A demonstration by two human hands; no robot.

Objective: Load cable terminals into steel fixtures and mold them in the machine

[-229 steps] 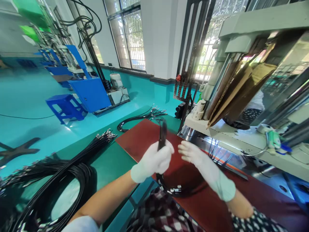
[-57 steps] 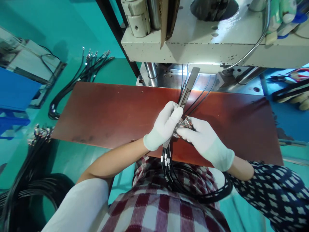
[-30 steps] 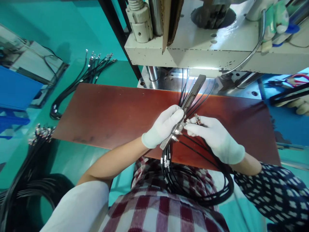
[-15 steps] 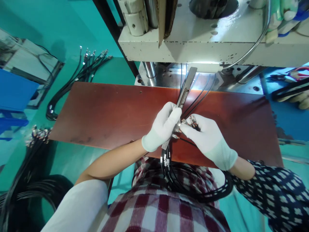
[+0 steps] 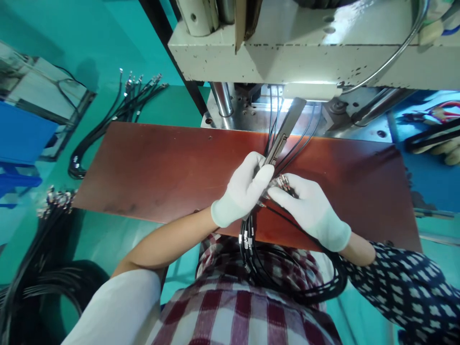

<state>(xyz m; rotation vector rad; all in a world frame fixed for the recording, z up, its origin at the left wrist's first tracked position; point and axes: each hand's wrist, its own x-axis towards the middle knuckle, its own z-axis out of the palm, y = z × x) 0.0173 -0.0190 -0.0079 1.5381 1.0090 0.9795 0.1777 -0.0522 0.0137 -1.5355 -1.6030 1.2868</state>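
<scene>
My gloved left hand (image 5: pixel 244 191) is closed around a flat metal bar (image 5: pixel 289 122) with a slotted section, which slants up and away toward the machine. Close against it, my gloved right hand (image 5: pixel 309 206) pinches several black cables by their metal connector ends (image 5: pixel 283 182), which stick out between thumb and fingers. From there the black cable bundle (image 5: pixel 247 237) drops over the board's front edge and loops across my lap. The fingertips of both hands almost meet, and the spot where connectors and bar come together is partly hidden.
A reddish-brown board (image 5: pixel 161 167) lies under my hands. Beyond it stands a white press machine (image 5: pixel 287 64) with a metal base (image 5: pixel 237 112) and thin wires. Cable bundles (image 5: pixel 132 96) lie at left, with more cables (image 5: pixel 57 206) hanging nearer. Pliers (image 5: pixel 417 116) rest at right.
The metal bar has tilted, its far end shifting right. My left hand has slid slightly right along it, covering more of its slotted part. The right hand stays about where it was.
</scene>
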